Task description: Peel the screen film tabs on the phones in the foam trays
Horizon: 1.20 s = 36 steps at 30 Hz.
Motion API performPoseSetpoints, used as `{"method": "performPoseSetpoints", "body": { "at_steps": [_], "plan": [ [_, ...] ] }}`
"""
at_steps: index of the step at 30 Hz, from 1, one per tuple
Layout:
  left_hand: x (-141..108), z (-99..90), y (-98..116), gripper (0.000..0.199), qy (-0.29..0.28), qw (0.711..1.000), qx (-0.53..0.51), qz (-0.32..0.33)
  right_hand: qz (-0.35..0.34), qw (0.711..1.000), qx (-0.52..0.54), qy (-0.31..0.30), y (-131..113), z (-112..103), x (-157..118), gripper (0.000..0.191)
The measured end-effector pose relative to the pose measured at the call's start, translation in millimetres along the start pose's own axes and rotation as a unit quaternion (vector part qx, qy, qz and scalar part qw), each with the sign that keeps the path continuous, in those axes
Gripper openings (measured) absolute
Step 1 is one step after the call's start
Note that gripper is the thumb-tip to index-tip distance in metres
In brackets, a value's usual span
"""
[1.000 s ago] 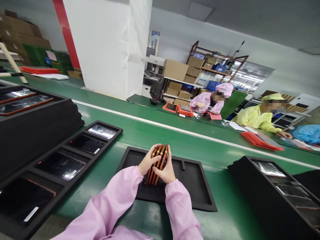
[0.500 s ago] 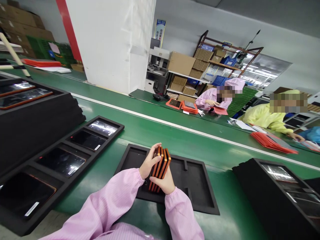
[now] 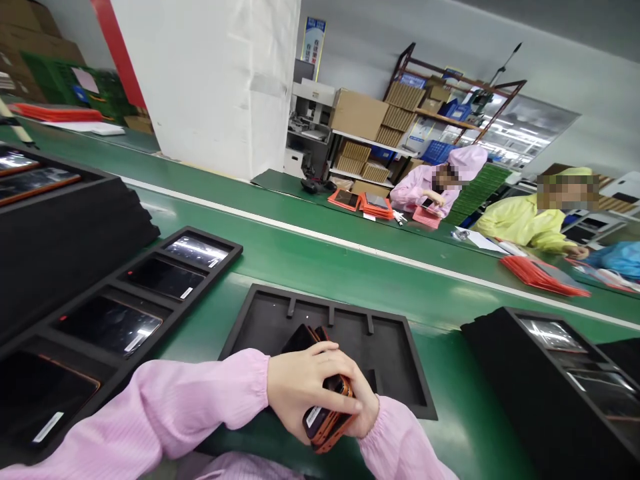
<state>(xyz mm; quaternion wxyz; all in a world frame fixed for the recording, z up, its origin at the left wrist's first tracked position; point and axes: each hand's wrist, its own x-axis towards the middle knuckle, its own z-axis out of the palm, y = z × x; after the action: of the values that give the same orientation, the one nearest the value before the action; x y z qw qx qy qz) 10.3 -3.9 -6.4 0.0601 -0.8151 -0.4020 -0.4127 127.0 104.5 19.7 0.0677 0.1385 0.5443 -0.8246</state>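
Both my hands are around a small stack of orange-edged smartphones (image 3: 327, 430), tilted low above the near side of a black foam tray (image 3: 420, 373). My left hand (image 3: 303, 383) lies across the top and left side of the stack, its fingers reaching over to the right. My right hand (image 3: 367, 403) is closed on the right side, partly covered by the left fingers. A dark screen with a white label shows on the nearest phone. Part of a phone also pokes out beyond my left knuckles. Pink sleeves cover both my arms.
On the left, another foam tray (image 3: 175, 310) holds several phones in its compartments, beside a tall stack of black trays (image 3: 65, 247). More stacked trays (image 3: 515, 387) with phones stand at right. Across the green bench (image 3: 280, 247), two people handle items near orange-red pouches (image 3: 543, 275).
The phone stack has gone from upright to tilted and come lower and nearer to me. My left hand has moved from its left side to over its top. The view has shifted slightly.
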Motion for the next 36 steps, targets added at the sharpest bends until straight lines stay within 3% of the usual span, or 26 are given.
{"method": "performPoseSetpoints", "body": {
  "at_steps": [3,7,12,14,17,19,21,23,25,27,29,33,35,36],
  "plan": [
    [5.3,5.4,0.3,0.077,0.064,0.997,-0.044,0.009,0.042,0.994,0.095,0.031,3.3,8.6,-6.8,0.037],
    [3.1,5.0,3.6,0.082,0.06,0.996,-0.061,0.008,0.072,0.974,0.186,0.106,-5.2,18.3,-16.6,0.03],
    [0.4,1.9,5.7,0.073,0.084,0.995,-0.049,-0.017,0.176,0.955,0.228,0.075,-21.2,26.6,-9.8,0.044],
    [-1.0,-0.9,3.2,0.075,0.12,0.989,-0.064,-0.056,0.207,0.956,0.196,0.061,-24.3,24.9,-6.3,0.056],
    [-7.4,-4.4,-5.8,0.087,0.196,0.966,-0.112,-0.124,0.216,0.976,0.032,0.016,-26.7,15.9,-2.9,0.072],
    [-15.0,-4.1,-13.3,0.09,0.252,0.944,-0.136,-0.167,0.163,0.974,-0.158,0.012,-27.9,6.3,-0.6,0.07],
    [-23.5,-1.1,-19.2,0.097,0.279,0.921,-0.155,-0.223,0.075,0.926,-0.364,0.065,-28.7,-5.5,2.5,0.057],
    [-30.3,4.2,-21.7,0.113,0.272,0.905,-0.175,-0.277,-0.026,0.872,-0.471,0.129,-27.5,-17.9,6.6,0.055],
    [-33.8,10.9,-20.9,0.124,0.263,0.895,-0.189,-0.307,-0.109,0.873,-0.462,0.115,-22.5,-28.7,12.4,0.081],
    [-34.0,17.6,-17.9,0.128,0.286,0.887,-0.194,-0.305,-0.15,0.896,-0.417,0.014,-13.3,-35.3,20.7,0.104],
    [-31.9,22.0,-14.1,0.133,0.323,0.879,-0.2,-0.289,-0.166,0.909,-0.378,-0.06,-1.6,-36.5,31.1,0.111],
    [-23.9,18.1,-9.5,0.129,0.331,0.85,-0.21,-0.352,-0.235,0.913,-0.332,-0.016,14.8,-30.2,50.8,0.099],
    [-18.5,12.6,-11.6,0.117,0.324,0.857,-0.186,-0.356,-0.266,0.907,-0.326,0.0,16.9,-29.8,56.9,0.093],
    [-15.8,10.5,-14.0,0.113,0.329,0.869,-0.169,-0.327,-0.282,0.903,-0.324,0.002,17.4,-31.1,59.2,0.091]
  ]
}}
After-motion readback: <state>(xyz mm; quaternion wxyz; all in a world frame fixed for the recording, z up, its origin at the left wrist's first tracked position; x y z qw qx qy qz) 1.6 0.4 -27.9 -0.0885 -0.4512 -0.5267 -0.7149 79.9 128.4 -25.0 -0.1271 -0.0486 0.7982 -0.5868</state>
